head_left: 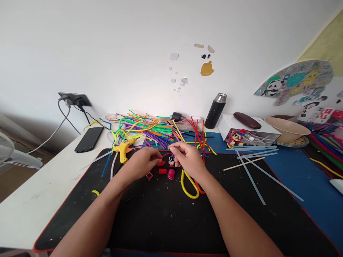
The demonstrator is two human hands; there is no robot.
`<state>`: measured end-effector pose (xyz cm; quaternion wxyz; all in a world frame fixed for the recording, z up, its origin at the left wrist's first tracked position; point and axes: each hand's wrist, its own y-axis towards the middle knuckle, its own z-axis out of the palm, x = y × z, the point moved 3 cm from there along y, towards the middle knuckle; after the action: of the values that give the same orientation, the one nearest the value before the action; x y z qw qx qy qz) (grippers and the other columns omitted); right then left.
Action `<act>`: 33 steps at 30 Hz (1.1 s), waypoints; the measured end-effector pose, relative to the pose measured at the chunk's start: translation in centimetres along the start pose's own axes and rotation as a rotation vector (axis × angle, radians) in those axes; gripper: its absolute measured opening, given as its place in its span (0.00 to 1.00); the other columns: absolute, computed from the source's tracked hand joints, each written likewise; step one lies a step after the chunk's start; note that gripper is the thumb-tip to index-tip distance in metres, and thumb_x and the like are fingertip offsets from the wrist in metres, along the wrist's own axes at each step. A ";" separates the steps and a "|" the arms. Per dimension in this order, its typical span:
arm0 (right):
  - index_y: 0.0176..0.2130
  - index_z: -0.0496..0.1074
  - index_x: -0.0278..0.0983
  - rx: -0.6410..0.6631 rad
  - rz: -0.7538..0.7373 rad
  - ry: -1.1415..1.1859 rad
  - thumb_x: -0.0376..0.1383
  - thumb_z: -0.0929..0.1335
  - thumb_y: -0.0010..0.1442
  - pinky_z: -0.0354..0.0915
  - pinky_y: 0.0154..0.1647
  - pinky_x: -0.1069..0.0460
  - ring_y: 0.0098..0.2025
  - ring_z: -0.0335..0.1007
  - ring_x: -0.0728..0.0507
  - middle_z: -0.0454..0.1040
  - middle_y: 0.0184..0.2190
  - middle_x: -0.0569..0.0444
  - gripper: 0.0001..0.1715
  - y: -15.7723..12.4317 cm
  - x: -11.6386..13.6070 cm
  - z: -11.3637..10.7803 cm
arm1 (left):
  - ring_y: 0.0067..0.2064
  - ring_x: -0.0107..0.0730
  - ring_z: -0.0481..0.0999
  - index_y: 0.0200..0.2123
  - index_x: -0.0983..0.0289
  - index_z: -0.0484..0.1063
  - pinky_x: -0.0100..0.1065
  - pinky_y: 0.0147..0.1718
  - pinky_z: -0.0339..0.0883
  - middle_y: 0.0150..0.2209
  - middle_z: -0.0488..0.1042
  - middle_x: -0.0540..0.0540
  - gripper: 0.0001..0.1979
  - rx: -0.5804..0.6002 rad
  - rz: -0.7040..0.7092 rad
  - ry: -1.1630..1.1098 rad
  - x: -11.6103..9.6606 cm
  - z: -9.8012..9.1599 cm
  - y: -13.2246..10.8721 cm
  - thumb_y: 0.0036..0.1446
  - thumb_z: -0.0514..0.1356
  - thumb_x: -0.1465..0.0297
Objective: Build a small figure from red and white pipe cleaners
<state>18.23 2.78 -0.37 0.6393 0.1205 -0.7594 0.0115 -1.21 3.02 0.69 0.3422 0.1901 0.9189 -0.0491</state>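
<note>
My left hand (144,162) has its fingers drawn together, the tips over a small red piece (161,163); what they pinch is hidden. Thumb and forefinger of my right hand (189,159) meet in a pinch, and I cannot make out what is between them. Between the hands is a small figure (171,160) with a pink lower part (171,174), partly behind my right fingers. A second red piece (162,171) lies beside it on the black mat (166,217). A bent yellow pipe cleaner (193,197) loops below my right hand.
Left of my hands lies a yellow glue gun (122,151), with a phone (89,139) beyond. Behind is a heap of coloured pipe cleaners (150,128). A black flask (215,112) stands by a white box (227,125). Glue sticks (252,180) and another figure (237,138) lie right.
</note>
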 end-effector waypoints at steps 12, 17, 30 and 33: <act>0.40 0.77 0.38 -0.387 -0.074 0.187 0.55 0.72 0.62 0.64 0.20 0.53 0.18 0.65 0.48 0.63 0.17 0.62 0.23 0.9 1.5 -4.6 | 0.38 0.45 0.76 0.30 0.59 0.79 0.39 0.39 0.66 0.34 0.79 0.56 0.03 -0.042 0.032 0.115 1.3 1.9 0.4 0.53 0.66 0.73; 0.41 0.77 0.38 -0.500 -0.090 0.203 0.55 0.72 0.61 0.61 0.20 0.53 0.18 0.61 0.49 0.61 0.18 0.63 0.23 1.4 0.5 -6.4 | 0.37 0.44 0.76 0.30 0.60 0.76 0.39 0.37 0.65 0.34 0.79 0.56 0.04 -0.122 0.017 0.062 0.7 1.0 0.7 0.56 0.64 0.68; 0.36 0.78 0.40 -0.361 -0.005 -0.608 0.48 0.66 0.66 0.59 0.31 0.50 0.28 0.71 0.41 0.75 0.24 0.55 0.17 2.6 -2.2 -6.6 | 0.34 0.37 0.75 0.35 0.60 0.72 0.34 0.35 0.64 0.33 0.79 0.51 0.10 -0.315 0.015 -0.195 -0.1 -0.5 0.2 0.63 0.60 0.60; 0.36 0.79 0.40 -0.356 0.058 -0.779 0.44 0.67 0.66 0.57 0.32 0.50 0.30 0.73 0.40 0.79 0.27 0.52 0.14 2.8 -1.8 -8.4 | 0.33 0.37 0.76 0.34 0.60 0.72 0.34 0.34 0.63 0.33 0.80 0.51 0.09 -0.323 0.030 -0.207 -0.3 -0.7 0.2 0.63 0.61 0.61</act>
<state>26.06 7.24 -0.23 0.3148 -0.0178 -0.9374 -0.1482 -1.32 3.24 1.40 0.4616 0.1406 0.8717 0.0848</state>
